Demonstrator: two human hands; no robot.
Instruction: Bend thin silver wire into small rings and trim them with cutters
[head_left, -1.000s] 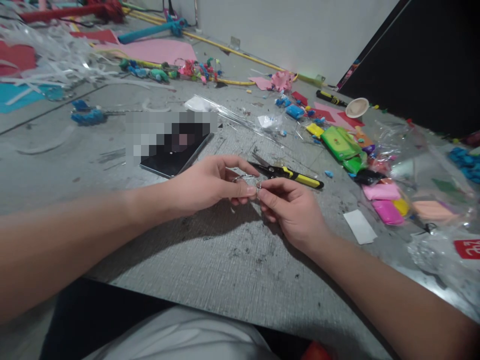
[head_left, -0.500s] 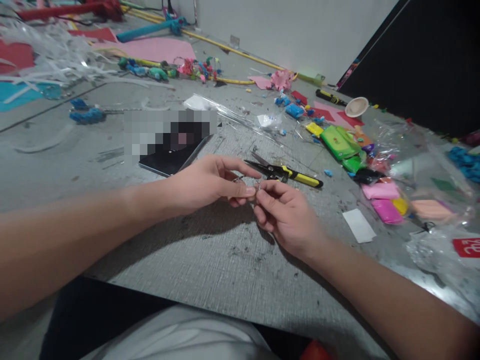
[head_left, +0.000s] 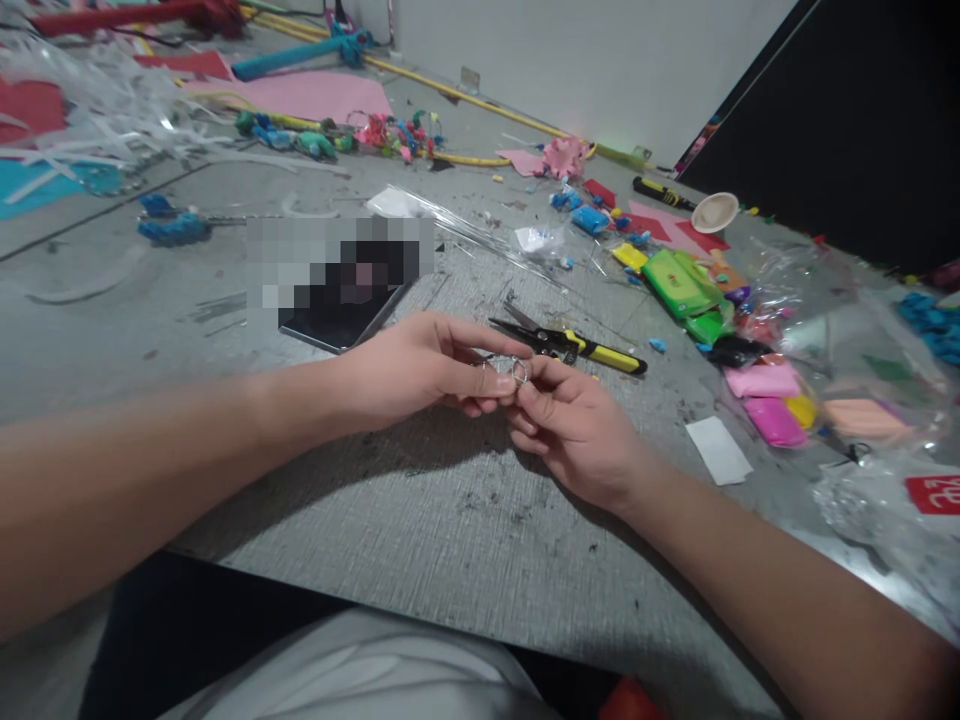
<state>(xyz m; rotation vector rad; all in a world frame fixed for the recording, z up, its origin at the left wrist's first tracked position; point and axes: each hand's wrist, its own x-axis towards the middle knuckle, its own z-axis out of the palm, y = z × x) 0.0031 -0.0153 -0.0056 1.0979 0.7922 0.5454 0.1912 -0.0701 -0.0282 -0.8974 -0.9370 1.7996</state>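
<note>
Between my fingertips is a thin piece of silvery wire [head_left: 520,371] bent into a small loop. My left hand [head_left: 435,365] pinches it between thumb and fingers from the left. From the right, my right hand [head_left: 574,420] grips the same wire with thumb and forefinger. Part of the wire is hidden behind the fingers. Just beyond the hands lie pliers [head_left: 600,353] with yellow and black handles, their dark jaws pointing left. A dark phone or tablet [head_left: 322,325], partly blurred out, rests on the table beyond my left wrist.
Straight thin wires [head_left: 480,235] lie across the grey table [head_left: 450,540]. To the right are coloured clay packets [head_left: 679,285], a white card [head_left: 718,450] and clear plastic bags [head_left: 862,510]. White strips [head_left: 112,110] and a blue fuzzy piece [head_left: 174,228] are at the left.
My fingers have shifted slightly around the wire, and its small loop now shows more clearly between the fingertips. My left forefinger reaches slightly farther right.
</note>
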